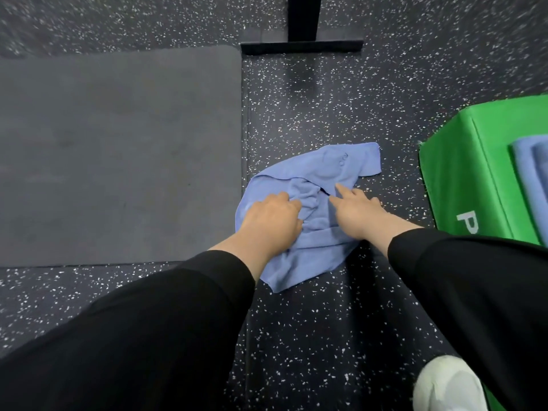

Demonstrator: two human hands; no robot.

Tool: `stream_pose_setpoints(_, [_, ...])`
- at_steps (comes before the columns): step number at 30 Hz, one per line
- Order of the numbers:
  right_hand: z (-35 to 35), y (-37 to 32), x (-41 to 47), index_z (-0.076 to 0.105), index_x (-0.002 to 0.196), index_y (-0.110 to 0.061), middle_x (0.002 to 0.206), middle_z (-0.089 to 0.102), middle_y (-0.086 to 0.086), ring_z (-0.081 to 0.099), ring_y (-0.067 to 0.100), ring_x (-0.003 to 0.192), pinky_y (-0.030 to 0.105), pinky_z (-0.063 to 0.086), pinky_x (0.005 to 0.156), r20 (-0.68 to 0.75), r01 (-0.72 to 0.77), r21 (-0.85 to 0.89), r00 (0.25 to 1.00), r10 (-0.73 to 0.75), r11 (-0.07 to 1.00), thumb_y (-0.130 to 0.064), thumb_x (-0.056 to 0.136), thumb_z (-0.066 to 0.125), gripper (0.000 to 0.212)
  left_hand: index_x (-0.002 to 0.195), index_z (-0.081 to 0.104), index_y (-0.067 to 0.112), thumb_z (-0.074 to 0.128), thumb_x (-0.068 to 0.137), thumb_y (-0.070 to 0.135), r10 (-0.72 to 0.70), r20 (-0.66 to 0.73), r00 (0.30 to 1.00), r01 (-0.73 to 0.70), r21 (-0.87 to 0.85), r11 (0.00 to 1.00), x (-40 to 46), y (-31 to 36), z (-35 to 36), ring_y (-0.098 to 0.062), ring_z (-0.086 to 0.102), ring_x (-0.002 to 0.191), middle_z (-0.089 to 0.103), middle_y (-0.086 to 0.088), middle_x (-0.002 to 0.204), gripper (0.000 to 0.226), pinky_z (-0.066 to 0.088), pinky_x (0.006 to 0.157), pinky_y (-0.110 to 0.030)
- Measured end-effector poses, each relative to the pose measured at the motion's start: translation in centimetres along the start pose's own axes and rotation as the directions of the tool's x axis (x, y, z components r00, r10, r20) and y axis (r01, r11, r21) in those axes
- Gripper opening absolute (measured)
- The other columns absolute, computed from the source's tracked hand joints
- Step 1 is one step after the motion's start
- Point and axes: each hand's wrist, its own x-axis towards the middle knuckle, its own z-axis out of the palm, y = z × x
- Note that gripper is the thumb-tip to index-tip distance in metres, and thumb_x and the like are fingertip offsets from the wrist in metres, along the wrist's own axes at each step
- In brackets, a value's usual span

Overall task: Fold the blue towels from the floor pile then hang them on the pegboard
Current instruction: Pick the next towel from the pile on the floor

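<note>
Towel [308, 185] crumpled on floor [296, 336], centre, left of green box [462, 179]. Bunched cloth gripped by left hand [271, 222]; right hand [360, 213] laid on cloth, fingers extended. Corners best found, towel spread flat before folding.

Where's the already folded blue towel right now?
In the head view it lies at the far right edge, on top of the green box: the folded blue towel, right of the crumpled towel.

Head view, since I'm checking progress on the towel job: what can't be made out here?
- Pegboard: not in frame; only a black post base shows at the top edge.
- Folded towels on the green box: cut off by the right edge, count unclear.
- Left hand grip: fingertips buried in the crumpled blue towel.
- White shoe: cut off by the bottom edge.
</note>
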Motion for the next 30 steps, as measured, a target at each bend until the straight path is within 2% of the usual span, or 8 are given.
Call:
stream_pose_setpoints(6, [-0.3, 0.3, 0.2, 0.058, 0.115, -0.014, 0.126, 0.049, 0.005, 0.047, 0.030, 0.122, 0.046, 0.040, 0.095, -0.257, -0.024, -0.051, 0.966, 0.010, 0.998, -0.005, 0.093, 0.049, 0.026, 0.122, 0.059, 0.015, 0.045, 0.102, 0.035, -0.009, -0.037, 0.999, 0.009, -0.022, 1.000, 0.2, -0.4, -0.2, -0.031, 0.054, 0.111, 0.054, -0.008, 0.119, 0.032, 0.047, 0.082, -0.040])
stream_pose_setpoints(9, [-1.8, 0.6, -0.3, 0.059, 0.088, -0.010, 0.093, 0.059, 0.012, 0.060, 0.035, 0.088, 0.040, 0.048, 0.077, -0.462, 0.050, 0.192, 0.886, 0.045, 0.980, -0.007, 0.094, 0.052, 0.010, 0.115, 0.060, 0.012, 0.045, 0.101, 0.030, -0.022, -0.075, 0.997, 0.018, -0.045, 0.999, 0.3, -0.5, -0.8, -0.030, 0.056, 0.106, 0.056, -0.008, 0.113, 0.027, 0.039, 0.072, -0.035])
stream_pose_setpoints(13, [-6.1, 0.2, -2.5, 0.058, 0.114, -0.004, 0.098, 0.063, 0.013, 0.060, 0.030, 0.087, 0.036, 0.045, 0.076, -0.516, 0.156, 0.475, 0.847, 0.131, 0.866, -0.012, 0.098, 0.052, 0.019, 0.116, 0.061, 0.011, 0.045, 0.101, 0.026, -0.006, -0.157, 0.988, -0.003, -0.060, 0.998, -0.2, -0.2, -3.1, -0.032, 0.058, 0.103, 0.060, -0.009, 0.111, 0.026, 0.049, 0.081, -0.042])
stream_pose_setpoints(19, [-14.6, -0.1, -10.1, 0.063, 0.097, -0.007, 0.084, 0.059, 0.005, 0.056, 0.032, 0.087, 0.035, 0.033, 0.066, -0.562, 0.219, 0.531, 0.814, 0.147, 0.819, -0.017, 0.098, 0.047, 0.019, 0.130, 0.055, 0.014, 0.050, 0.101, 0.031, -0.062, -0.264, 0.962, 0.002, -0.224, 0.975, -2.8, 1.9, -10.6, -0.032, 0.058, 0.110, 0.061, -0.009, 0.121, 0.034, 0.050, 0.089, -0.045])
stream_pose_setpoints(23, [-19.4, -1.3, -18.2, 0.061, 0.093, -0.015, 0.080, 0.062, 0.001, 0.057, 0.027, 0.082, 0.034, 0.039, 0.067, -0.634, 0.331, 0.503, 0.769, 0.081, 0.798, -0.017, 0.097, 0.045, 0.017, 0.148, 0.045, 0.022, 0.059, 0.098, 0.033, -0.056, -0.311, 0.949, -0.101, -0.467, 0.878, -7.0, 5.0, -16.3, -0.024, 0.053, 0.129, 0.057, -0.005, 0.142, 0.054, 0.043, 0.104, -0.036])
stream_pose_setpoints(25, [-21.0, -1.9, -22.4, 0.061, 0.088, -0.019, 0.075, 0.058, -0.006, 0.055, 0.023, 0.079, 0.031, 0.033, 0.065, -0.679, 0.389, 0.483, 0.732, 0.055, 0.785, -0.015, 0.095, 0.047, 0.017, 0.135, 0.056, 0.022, 0.065, 0.094, 0.030, -0.041, -0.289, 0.956, -0.141, -0.577, 0.804, -9.4, 7.2, -18.7, -0.022, 0.060, 0.114, 0.066, -0.002, 0.125, 0.043, 0.045, 0.089, -0.031])
stream_pose_setpoints(27, [-22.2, -2.3, -26.5, 0.061, 0.083, -0.022, 0.075, 0.058, -0.008, 0.053, 0.020, 0.077, 0.030, 0.032, 0.064, -0.715, 0.428, 0.491, 0.696, 0.070, 0.759, -0.013, 0.093, 0.047, 0.019, 0.101, 0.062, 0.015, 0.065, 0.092, 0.025, -0.047, -0.293, 0.955, -0.152, -0.621, 0.769, -11.8, 9.5, -20.2, -0.023, 0.059, 0.087, 0.066, -0.001, 0.091, 0.013, 0.041, 0.068, -0.031])
stream_pose_setpoints(30, [-23.2, -2.3, -32.3, 0.061, 0.080, -0.023, 0.081, 0.063, -0.001, 0.055, 0.021, 0.080, 0.031, 0.032, 0.064, -0.767, 0.447, 0.485, 0.630, 0.121, 0.752, -0.012, 0.092, 0.046, 0.022, 0.076, 0.051, 0.015, 0.061, 0.093, 0.019, -0.116, -0.332, 0.936, -0.143, -0.660, 0.737, -15.7, 11.4, -21.4, -0.017, 0.047, 0.067, 0.054, 0.003, 0.071, 0.020, 0.031, 0.054, -0.024])
